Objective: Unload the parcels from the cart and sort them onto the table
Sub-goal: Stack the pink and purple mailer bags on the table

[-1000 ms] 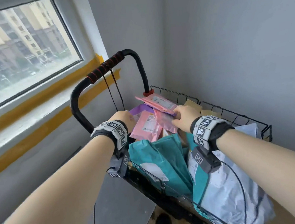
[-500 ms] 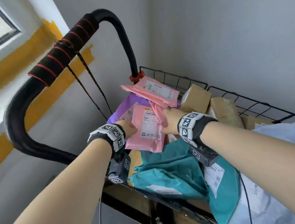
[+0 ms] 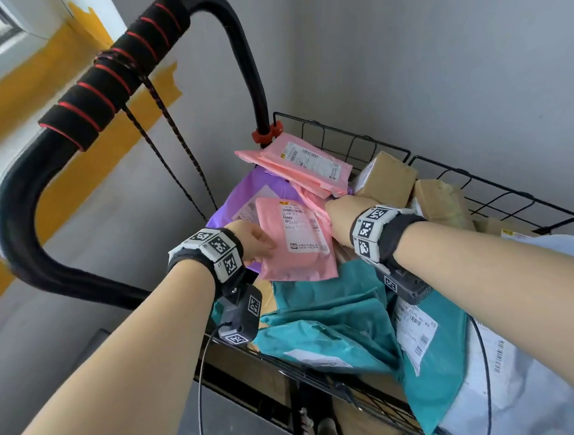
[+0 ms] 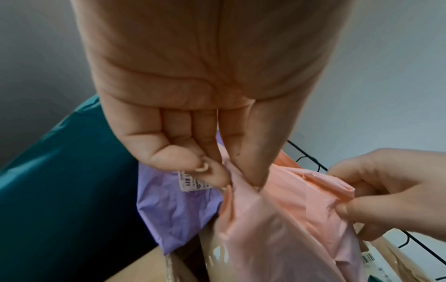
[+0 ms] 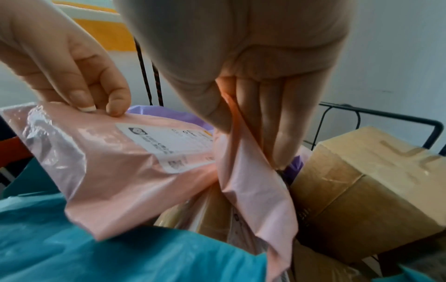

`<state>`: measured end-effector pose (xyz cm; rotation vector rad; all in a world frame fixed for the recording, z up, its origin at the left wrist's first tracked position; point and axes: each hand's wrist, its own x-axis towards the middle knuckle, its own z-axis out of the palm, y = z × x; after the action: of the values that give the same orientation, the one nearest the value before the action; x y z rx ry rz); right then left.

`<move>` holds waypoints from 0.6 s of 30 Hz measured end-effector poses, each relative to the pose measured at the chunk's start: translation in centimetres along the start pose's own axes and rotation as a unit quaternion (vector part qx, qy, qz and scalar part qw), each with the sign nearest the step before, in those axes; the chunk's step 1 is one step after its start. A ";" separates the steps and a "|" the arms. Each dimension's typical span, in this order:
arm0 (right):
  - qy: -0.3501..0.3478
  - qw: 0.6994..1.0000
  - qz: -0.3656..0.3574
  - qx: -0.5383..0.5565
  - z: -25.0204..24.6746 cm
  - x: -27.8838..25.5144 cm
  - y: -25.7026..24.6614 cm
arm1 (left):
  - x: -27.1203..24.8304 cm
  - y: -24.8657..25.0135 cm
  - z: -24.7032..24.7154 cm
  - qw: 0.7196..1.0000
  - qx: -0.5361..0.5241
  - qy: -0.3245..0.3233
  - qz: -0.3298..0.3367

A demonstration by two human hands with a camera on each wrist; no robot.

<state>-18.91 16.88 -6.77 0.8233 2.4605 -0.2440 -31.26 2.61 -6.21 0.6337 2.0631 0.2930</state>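
Observation:
The wire cart (image 3: 482, 181) is piled with parcels. My left hand (image 3: 264, 246) pinches the left edge of a pink labelled mailer (image 3: 298, 250) lying on the pile; the left wrist view shows its thumb and forefinger (image 4: 251, 171) pinching pink plastic. My right hand (image 3: 333, 210) grips a second, crumpled pink mailer (image 3: 312, 201) just right of it. In the right wrist view this second pink mailer (image 5: 255, 190) hangs down from between thumb and fingers (image 5: 272, 118). A third pink mailer (image 3: 302, 164) lies behind, over a purple mailer (image 3: 239, 200).
Teal mailers (image 3: 327, 317) fill the cart's near side, a white-grey bag (image 3: 531, 369) the right. Cardboard boxes (image 3: 385, 178) sit by the far rim. The padded cart handle (image 3: 113, 80) arches up at left, with a cord hanging. Grey walls stand close behind.
The view has moved closer over the cart. Both hands have closed on the two pink mailers and drawn them slightly toward me.

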 end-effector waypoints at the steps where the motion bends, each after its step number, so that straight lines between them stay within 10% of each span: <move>1: 0.015 1.000 -0.013 -0.003 -0.5 -0.6 0.1 | -0.4 0.2 -0.1 1.000 -0.003 0.014 -0.001; 18: 0.195 0.948 -0.222 0.114 -4.7 -17.5 0.9 | -19.9 1.6 3.6 0.948 -0.037 0.300 -0.101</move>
<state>-8.63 10.26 6.61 0.4181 3.0206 -0.5845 -19.04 -7.00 6.78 0.2972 2.6609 0.4846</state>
